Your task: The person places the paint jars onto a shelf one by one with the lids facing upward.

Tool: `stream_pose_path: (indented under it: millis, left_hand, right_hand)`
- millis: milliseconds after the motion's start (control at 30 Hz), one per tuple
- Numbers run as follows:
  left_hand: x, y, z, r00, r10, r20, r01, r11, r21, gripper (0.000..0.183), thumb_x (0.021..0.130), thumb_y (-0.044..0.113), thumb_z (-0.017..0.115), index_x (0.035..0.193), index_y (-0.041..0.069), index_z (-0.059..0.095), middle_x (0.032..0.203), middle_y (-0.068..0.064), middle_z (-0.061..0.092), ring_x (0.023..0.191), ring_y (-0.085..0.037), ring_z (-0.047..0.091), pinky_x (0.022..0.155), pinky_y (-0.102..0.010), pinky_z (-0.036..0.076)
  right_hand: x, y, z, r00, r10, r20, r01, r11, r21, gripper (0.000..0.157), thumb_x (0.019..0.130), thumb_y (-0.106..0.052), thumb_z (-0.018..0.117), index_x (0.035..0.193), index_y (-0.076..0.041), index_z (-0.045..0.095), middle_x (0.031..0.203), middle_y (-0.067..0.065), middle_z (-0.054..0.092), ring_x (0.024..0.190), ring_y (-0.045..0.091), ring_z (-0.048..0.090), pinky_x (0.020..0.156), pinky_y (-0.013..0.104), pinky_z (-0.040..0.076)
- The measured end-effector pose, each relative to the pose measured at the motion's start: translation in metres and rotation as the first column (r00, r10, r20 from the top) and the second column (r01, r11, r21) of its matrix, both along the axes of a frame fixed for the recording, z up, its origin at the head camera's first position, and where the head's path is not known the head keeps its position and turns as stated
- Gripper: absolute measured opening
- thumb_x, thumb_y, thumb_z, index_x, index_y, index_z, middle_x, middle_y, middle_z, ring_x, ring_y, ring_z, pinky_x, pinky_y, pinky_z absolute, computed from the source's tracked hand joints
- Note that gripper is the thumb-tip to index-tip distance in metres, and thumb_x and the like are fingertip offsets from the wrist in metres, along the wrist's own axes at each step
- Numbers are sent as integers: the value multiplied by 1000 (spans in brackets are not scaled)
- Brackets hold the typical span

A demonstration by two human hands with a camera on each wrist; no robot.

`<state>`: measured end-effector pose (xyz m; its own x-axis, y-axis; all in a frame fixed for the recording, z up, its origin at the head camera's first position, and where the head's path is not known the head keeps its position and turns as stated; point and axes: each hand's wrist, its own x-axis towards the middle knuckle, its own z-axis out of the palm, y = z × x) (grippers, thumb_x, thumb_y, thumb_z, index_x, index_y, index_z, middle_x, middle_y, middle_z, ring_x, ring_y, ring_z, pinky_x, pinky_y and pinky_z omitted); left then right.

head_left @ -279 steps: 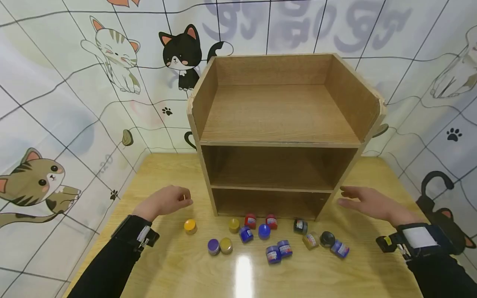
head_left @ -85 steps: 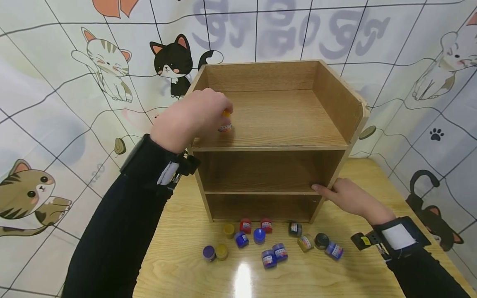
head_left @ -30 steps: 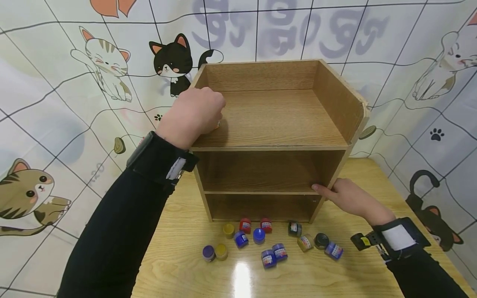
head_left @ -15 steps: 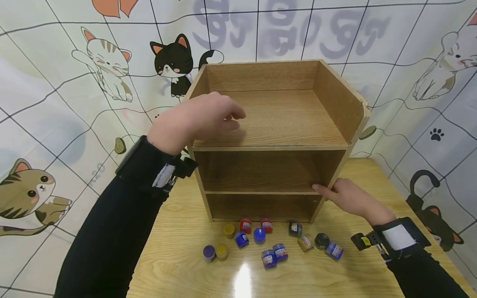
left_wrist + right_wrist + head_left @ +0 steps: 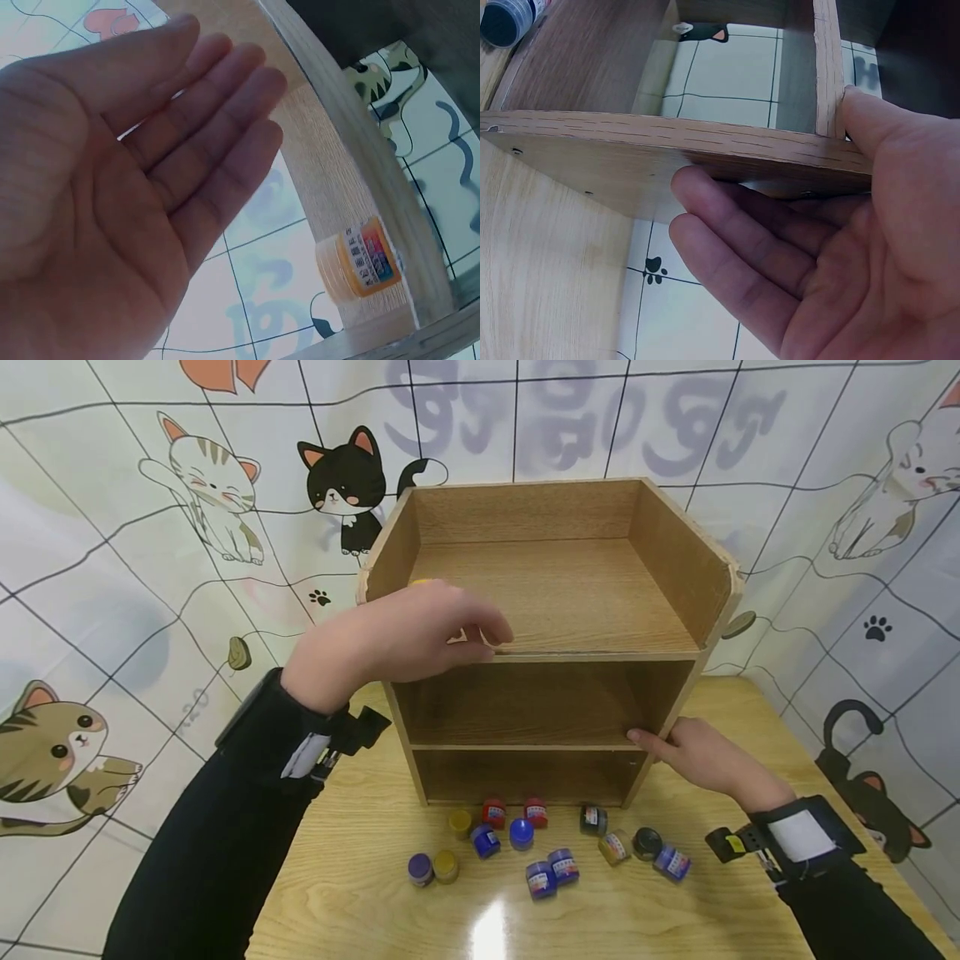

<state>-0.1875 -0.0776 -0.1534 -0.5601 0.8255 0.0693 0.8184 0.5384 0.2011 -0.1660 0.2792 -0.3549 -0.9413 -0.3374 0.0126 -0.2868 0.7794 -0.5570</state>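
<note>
My left hand (image 5: pixel 420 631) hovers in front of the top shelf's left part, fingers loosely bent with nothing between them. Behind it, an orange paint jar (image 5: pixel 367 259) stands on the top shelf by the left side panel; the head view shows only a sliver of its lid (image 5: pixel 422 582). My right hand (image 5: pixel 712 758) grips the wooden shelf unit (image 5: pixel 555 593) by its right side panel. Its thumb lies at the front edge of the middle board, while the other fingers (image 5: pixel 735 262) are along the panel's outer face.
Several small paint jars lie or stand on the table (image 5: pixel 360 910) before the unit: red (image 5: pixel 493 814), blue (image 5: pixel 541 880), yellow (image 5: pixel 446 866), purple (image 5: pixel 420 869) and black (image 5: pixel 647 844). A cat-patterned sheet (image 5: pixel 247 602) surrounds the table at the back and sides.
The orange jar went from the table to the top shelf, and my left hand has let go and drawn back toward the front right. My right hand took hold of the unit's side and stays there.
</note>
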Motion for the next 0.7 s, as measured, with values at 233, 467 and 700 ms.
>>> stream_pose_path:
  millis: [233, 467, 700]
  left_hand:
    - [6, -8, -7, 986, -78, 148, 71, 996, 48, 22, 95, 20, 59, 116, 15, 65, 110, 5, 65, 98, -6, 58, 88, -30, 50]
    - [7, -18, -27, 924, -121, 364, 103, 992, 70, 29, 95, 19, 60, 123, 13, 62, 116, 4, 64, 101, -7, 59, 91, -32, 50]
    - [12, -24, -62, 880, -128, 458, 121, 992, 45, 28, 94, 20, 61, 121, 14, 63, 110, 6, 66, 95, -5, 60, 85, -28, 52]
  right_hand:
    - [-1, 1, 0, 1000, 1, -7, -1, 1000, 6, 63, 100, -38, 47, 138, 11, 36, 118, 28, 60, 91, 27, 64, 78, 51, 53]
    - [-1, 0, 0, 1000, -3, -4, 3, 1000, 3, 63, 100, -38, 47, 138, 11, 36, 119, 29, 59, 92, 28, 64, 78, 52, 53]
    - [1, -1, 0, 1000, -4, -4, 4, 1000, -4, 63, 100, -37, 47, 139, 11, 34, 123, 31, 57, 95, 32, 63, 79, 53, 53]
